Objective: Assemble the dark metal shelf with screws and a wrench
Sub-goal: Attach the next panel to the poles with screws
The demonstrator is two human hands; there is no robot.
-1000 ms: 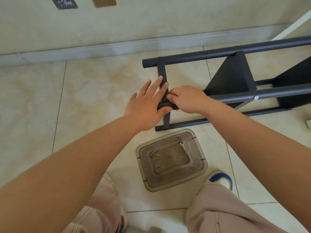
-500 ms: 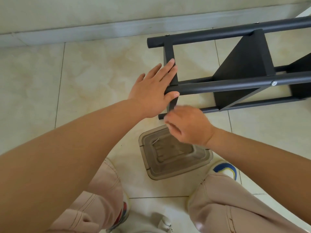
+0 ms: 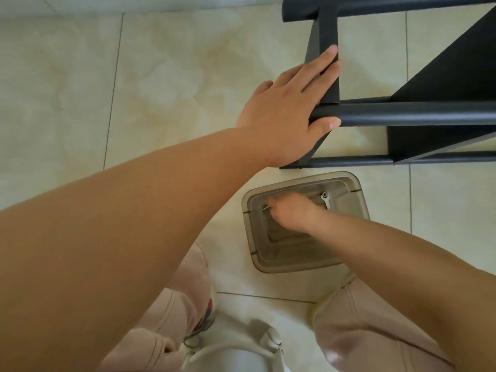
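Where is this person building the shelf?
Probably a room in a home, down on the floor. You can see shiny beige floor tiles, a baseboard along the wall, and the dark metal shelf lying on its side.

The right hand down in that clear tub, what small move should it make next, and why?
Probably pinch a small metal part and lift it out: the blurred right hand is inside the tub, by its left wall, while the left hand steadies the shelf.
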